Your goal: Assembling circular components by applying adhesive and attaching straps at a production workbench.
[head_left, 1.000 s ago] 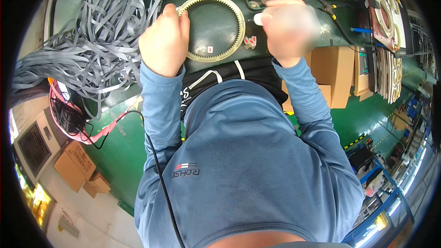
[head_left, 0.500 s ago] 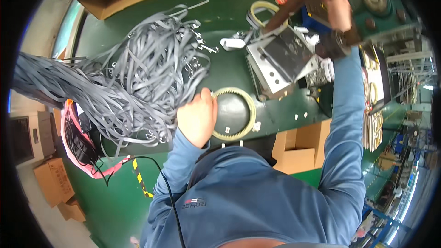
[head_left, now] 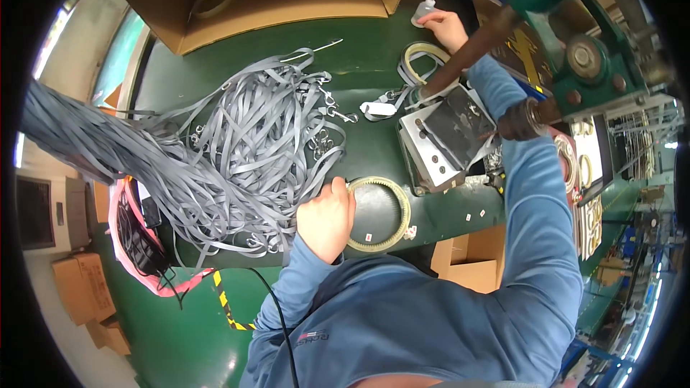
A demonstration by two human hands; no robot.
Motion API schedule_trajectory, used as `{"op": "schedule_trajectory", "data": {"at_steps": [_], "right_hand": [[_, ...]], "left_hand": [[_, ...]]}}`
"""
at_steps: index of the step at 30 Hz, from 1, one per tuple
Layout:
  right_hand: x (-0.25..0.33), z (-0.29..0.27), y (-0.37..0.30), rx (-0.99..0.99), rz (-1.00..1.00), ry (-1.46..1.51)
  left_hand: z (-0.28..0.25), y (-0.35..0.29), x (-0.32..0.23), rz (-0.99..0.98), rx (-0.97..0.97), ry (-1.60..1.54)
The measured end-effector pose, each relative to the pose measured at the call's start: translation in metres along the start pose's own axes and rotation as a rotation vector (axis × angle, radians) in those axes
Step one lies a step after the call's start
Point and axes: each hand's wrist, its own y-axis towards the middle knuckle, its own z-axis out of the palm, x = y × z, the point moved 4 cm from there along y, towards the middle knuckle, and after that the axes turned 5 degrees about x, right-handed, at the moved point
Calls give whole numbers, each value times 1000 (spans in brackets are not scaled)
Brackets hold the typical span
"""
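Observation:
My left hand (head_left: 325, 221) is closed on the left side of a pale yellow ring (head_left: 404, 205) with small teeth along its inner edge, at the table's near edge. Far out on the right, my right hand (head_left: 445, 30) pinches a small whitish dropper bottle (head_left: 424, 13) with a narrow tip. Close to that hand lies another pale ring (head_left: 410, 52) with a grey strap around it. A heap of grey straps (head_left: 248, 144) with metal clips spreads left of my left hand.
A green press (head_left: 560, 36) with a rusty bar reaches over my right forearm. Beneath it sits a metal block (head_left: 431, 151) with a black pad. An open cardboard box (head_left: 287, 23) of rings stands at the back. A pink-rimmed bag (head_left: 136, 244) hangs at the left edge.
My right hand has moved left from behind the press to the back of the table, carrying the small bottle. The left hand still grips the toothed ring. The whole view has shifted.

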Motion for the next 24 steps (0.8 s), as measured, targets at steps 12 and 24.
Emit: {"op": "schedule_trajectory", "data": {"at_steps": [12, 24], "right_hand": [[163, -69, -358, -440, -436, -447], [221, 88, -483, -520, -311, 574]], "left_hand": [[-13, -16, -8, -26, -126, -383], [18, -36, -127, 169, -132, -1143]]}}
